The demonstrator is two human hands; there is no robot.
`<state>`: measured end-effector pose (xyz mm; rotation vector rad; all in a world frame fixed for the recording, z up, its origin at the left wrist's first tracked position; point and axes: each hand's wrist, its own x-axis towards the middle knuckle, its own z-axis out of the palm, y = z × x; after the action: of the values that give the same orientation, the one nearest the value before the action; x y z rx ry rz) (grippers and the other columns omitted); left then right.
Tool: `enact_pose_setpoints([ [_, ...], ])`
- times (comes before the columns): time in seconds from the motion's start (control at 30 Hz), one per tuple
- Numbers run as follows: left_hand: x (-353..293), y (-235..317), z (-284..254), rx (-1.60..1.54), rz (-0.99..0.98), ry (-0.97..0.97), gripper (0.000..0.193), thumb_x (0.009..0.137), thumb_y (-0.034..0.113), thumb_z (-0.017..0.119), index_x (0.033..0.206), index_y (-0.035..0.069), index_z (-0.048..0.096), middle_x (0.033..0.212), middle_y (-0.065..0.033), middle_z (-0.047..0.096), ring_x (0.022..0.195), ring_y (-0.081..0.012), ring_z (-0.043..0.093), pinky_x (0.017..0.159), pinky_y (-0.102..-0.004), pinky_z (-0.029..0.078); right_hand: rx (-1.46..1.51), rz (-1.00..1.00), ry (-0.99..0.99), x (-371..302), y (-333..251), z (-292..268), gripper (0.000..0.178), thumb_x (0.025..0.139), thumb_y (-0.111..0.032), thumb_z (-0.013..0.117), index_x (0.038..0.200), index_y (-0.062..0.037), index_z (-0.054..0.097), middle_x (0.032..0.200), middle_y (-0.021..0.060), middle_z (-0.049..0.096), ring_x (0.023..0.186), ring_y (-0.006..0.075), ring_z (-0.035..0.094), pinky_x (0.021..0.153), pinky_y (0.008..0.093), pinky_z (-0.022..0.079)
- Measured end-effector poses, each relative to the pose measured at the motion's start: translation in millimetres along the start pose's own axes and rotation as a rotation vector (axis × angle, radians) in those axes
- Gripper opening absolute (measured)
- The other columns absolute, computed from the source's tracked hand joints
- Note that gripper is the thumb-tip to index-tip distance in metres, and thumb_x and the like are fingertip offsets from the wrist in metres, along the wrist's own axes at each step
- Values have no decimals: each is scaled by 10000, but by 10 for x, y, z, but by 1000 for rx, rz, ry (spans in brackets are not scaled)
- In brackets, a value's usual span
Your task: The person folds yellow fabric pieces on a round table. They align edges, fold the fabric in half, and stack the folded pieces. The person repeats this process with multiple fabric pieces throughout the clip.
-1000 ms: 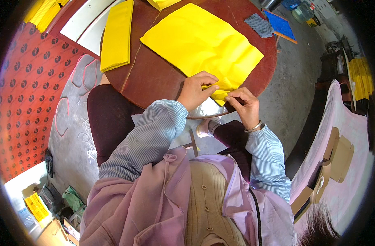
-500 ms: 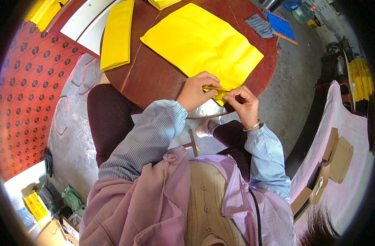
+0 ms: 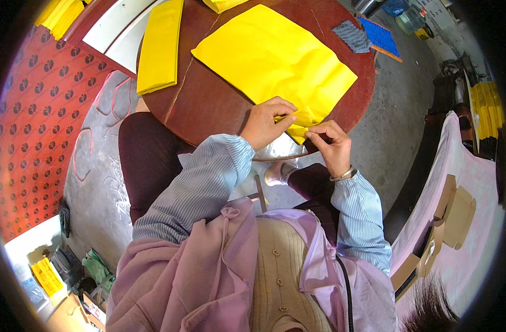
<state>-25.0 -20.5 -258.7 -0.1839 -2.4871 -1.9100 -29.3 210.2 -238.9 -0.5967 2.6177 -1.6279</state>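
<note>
A yellow sheet of cloth-like material lies across the round dark red table, its near corner bunched at the table's front edge. My left hand pinches the gathered yellow material between thumb and fingers. To its right, my right hand grips the small folded end of the same piece with thumb and forefinger. The exact layers between the fingertips are partly hidden. A folded yellow stack lies to the left on the table.
A grey ribbed cloth and a blue panel with an orange edge are at the table's far right. An opened cardboard box rests on a pink-covered surface at right. A patterned red sheet covers the left side.
My right hand has shifted slightly right and down, away from my left hand, and the folded yellow end between them has spread a little. My left hand stays nearly in place.
</note>
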Motion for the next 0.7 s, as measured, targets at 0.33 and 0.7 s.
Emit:
enact_pose_setpoints([
  [0.33,-17,18,-74,25,119,-100,281,823,1,752,1094,59,800,1230,-109,715,1175,-256,696,1048,-351,555,66,69,-15,9,68,34,144,863,11,859,946,-7,743,918,13,649,842,96,630,757,242,521],
  [0.7,-11,-26,52,28,55,44,181,885,49,796,1054,-11,770,1147,-118,756,1064,-240,734,966,-323,573,23,42,-13,-21,8,12,142,874,-16,843,997,-3,772,866,38,687,780,103,650,700,258,518],
])
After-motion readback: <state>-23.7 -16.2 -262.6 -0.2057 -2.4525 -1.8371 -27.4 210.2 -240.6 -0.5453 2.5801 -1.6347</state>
